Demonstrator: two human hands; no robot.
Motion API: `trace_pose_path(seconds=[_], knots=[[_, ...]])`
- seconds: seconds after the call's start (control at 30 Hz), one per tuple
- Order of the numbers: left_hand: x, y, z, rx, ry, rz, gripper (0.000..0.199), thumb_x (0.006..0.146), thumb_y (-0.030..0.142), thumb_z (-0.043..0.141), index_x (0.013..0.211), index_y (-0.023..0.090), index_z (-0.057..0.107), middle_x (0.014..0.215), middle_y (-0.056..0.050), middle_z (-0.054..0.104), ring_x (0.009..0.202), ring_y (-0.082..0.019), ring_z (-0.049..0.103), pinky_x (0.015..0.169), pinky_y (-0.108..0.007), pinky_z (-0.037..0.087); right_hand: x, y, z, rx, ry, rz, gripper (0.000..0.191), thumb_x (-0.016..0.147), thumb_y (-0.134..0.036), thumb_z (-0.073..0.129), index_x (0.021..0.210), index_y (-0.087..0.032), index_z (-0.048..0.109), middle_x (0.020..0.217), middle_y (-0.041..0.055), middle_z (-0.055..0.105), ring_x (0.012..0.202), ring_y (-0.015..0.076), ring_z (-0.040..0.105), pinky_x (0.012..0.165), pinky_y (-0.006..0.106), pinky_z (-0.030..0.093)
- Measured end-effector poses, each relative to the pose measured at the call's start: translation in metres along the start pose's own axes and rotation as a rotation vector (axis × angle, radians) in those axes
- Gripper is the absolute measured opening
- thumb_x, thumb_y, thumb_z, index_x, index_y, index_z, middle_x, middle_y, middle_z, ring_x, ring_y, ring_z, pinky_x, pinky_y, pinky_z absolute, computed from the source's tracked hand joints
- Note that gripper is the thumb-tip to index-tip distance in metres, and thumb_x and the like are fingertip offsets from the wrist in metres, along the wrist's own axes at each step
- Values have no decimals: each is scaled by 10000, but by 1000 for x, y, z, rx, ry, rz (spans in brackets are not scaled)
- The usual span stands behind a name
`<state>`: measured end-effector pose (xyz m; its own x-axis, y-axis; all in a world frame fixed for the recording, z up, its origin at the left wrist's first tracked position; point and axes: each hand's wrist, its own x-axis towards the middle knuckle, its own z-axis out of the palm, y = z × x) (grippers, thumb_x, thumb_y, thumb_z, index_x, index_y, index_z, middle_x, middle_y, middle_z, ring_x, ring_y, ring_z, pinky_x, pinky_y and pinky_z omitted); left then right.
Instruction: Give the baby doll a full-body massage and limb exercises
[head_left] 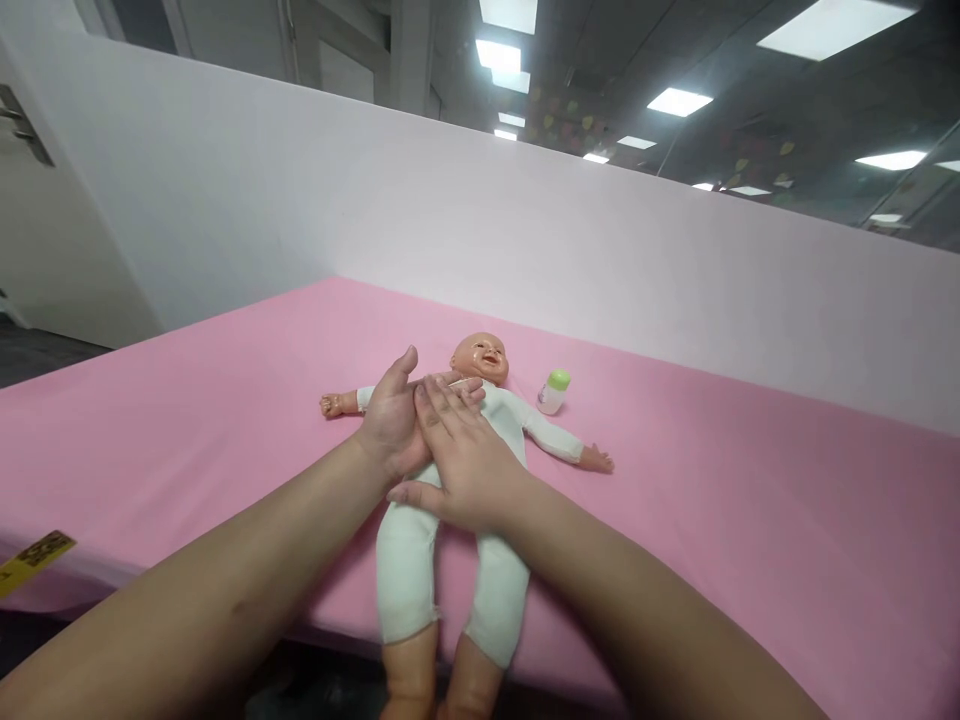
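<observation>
As a doll (507,416) stretches from mid-frame to bottom edge, left hand (391,428) sits open over its torso.
Right hand (472,458) lies flat across that palm, neither grasping.

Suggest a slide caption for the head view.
Right hand laid across open left hand, over a white-clothed plastic doll near a green-capped bottle on pink sheeting.

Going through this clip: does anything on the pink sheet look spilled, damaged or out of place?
No spill or damage is visible. One oddity: the baby doll lies with its lower legs past the near edge of the pink sheet. The green-capped bottle near its outstretched arm looks closed.
</observation>
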<state>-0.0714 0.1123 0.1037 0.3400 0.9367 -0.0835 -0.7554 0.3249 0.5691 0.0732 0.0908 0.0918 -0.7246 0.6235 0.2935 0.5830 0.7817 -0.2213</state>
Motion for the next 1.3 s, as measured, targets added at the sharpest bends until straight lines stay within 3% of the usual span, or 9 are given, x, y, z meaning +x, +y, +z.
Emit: trace_pose_path(seconds=[0.17, 0.3, 0.47, 0.6, 0.8, 0.93, 1.1, 1.3], knots=[[2, 3, -3, -31, -117, -38, 799, 988, 696, 492, 1488, 75, 544, 1345, -273, 687, 1334, -433, 646, 1176, -602, 497, 2, 10, -3, -51, 3, 89, 1153, 964, -842, 523, 1721, -53, 157, 1776, 219, 72, 1672, 342, -4, 1360, 598, 35], [9, 13, -15, -39, -4, 70, 837, 983, 666, 520, 1540, 45, 464, 1375, -303, 662, 1346, -430, 639, 1126, -568, 548, 0, 10, -4, -55, -32, 94, 1120, 976, -825, 522, 1713, -44, 203, 1772, 218, 111, 1669, 358, 22, 1363, 589, 72], [12, 21, -21, -65, 47, 178, 838, 991, 641, 524, 1580, 52, 431, 1468, -282, 618, 1401, -372, 610, 1120, -463, 564, -4, -5, -3, 2, -61, -49, 1173, 947, -812, 597, 1710, -21, 183, 1772, 230, 97, 1671, 342, 34, 1372, 539, 110], [11, 16, -17, -37, 11, 110, 852, 996, 683, 472, 1576, 59, 454, 1482, -289, 608, 1412, -382, 598, 1114, -493, 561, -8, -13, 0, 26, -22, -122, 1237, 911, -829, 633, 1720, -39, 130, 1778, 224, 77, 1671, 346, 4, 1372, 558, 88], [7, 4, -11, -16, -53, 6, 894, 970, 734, 498, 1538, 44, 503, 1464, -291, 624, 1432, -396, 576, 1174, -526, 506, -6, -7, 4, -55, 7, -97, 1175, 968, -819, 540, 1715, -18, 115, 1779, 228, 59, 1672, 347, -33, 1365, 584, 25], [2, -2, -1, -39, -40, -74, 839, 976, 708, 507, 1471, 33, 558, 1374, -286, 679, 1349, -408, 641, 1180, -551, 498, -3, 1, 0, -138, 19, -18, 1168, 964, -852, 496, 1709, -18, 161, 1780, 223, 61, 1673, 347, -32, 1356, 600, 1], [1, -4, 5, -66, -148, -72, 724, 1019, 608, 486, 1438, 23, 574, 1293, -274, 715, 1260, -399, 698, 1173, -550, 506, -1, 11, -9, -182, -11, 100, 1214, 930, -882, 509, 1709, -14, 169, 1777, 227, 94, 1670, 375, 8, 1351, 615, 32], [8, 13, -8, -12, 30, 104, 807, 994, 618, 521, 1482, -24, 501, 1299, -310, 691, 1282, -402, 681, 1085, -502, 582, -2, 14, -8, -166, -60, 87, 1096, 993, -827, 474, 1717, -56, 187, 1774, 203, 112, 1670, 360, 31, 1351, 619, 27]])
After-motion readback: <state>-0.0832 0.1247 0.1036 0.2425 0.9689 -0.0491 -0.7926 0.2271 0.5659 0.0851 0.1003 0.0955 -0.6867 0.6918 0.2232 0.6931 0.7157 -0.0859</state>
